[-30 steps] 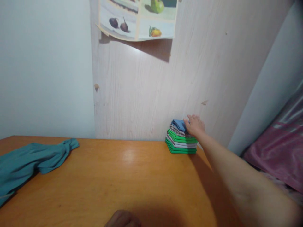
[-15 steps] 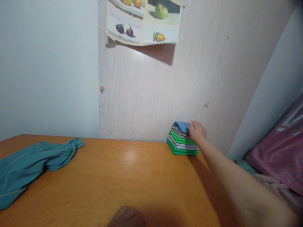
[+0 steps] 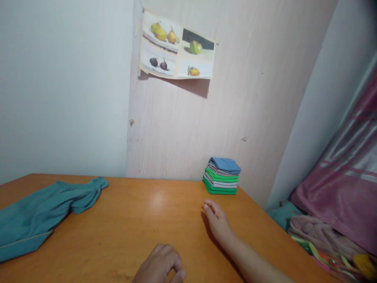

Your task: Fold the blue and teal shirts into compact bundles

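I view two bare hands over a wooden surface (image 3: 129,220). The right hand (image 3: 217,221) is positioned right of centre, fingers loosely curled, partly open and without a load. I cannot tell whether it contacts the surface. The left hand (image 3: 161,262) is at the near centre, fingers half bent, a gap between fingers and thumb; I see nothing in its hold, though its underside is hidden. The stack of folded cloths (image 3: 221,177) stands at the far right corner, beyond the right hand and apart from it. Layer order from the top: blue, patterned, green, pale grey, green. The teal garment (image 3: 50,208) lies loosely creased along the left side, well apart from both hands, and runs out of my view.
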Demonstrator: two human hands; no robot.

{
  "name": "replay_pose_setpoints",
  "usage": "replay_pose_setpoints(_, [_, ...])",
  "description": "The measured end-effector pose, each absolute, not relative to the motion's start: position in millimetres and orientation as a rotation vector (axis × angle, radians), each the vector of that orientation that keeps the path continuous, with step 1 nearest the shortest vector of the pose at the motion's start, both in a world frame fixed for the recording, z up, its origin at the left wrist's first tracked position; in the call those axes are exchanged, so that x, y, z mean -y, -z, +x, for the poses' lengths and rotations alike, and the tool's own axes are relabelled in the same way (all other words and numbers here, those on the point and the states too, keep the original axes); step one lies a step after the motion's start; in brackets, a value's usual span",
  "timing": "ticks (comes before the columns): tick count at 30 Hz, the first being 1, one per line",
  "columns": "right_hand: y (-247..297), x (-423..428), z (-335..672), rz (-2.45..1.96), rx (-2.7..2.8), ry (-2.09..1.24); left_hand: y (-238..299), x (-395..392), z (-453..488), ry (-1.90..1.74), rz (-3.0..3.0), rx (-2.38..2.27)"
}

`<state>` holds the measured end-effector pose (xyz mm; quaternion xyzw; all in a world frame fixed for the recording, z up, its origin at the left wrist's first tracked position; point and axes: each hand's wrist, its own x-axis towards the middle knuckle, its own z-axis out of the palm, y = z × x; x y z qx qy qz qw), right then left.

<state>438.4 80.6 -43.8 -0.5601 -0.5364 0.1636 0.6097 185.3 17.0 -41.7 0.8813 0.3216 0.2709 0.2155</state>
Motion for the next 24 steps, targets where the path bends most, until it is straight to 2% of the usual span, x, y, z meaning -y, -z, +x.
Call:
replay_pose_setpoints(6, [45, -61, 389, -1.212, 1.022, -0.68, 31, -4, 187, -0.843, 2.29, -1.006])
replay_pose_setpoints(13, [39, -48, 346, -1.174, 0.811, -0.86, 27, -1, 188, -1.01, 1.979, -0.983])
replay_pose_setpoints(24, [52, -43, 312, -1.147, 0.935, -0.724, 15, -11, 177, -1.237, 1.518, -0.905])
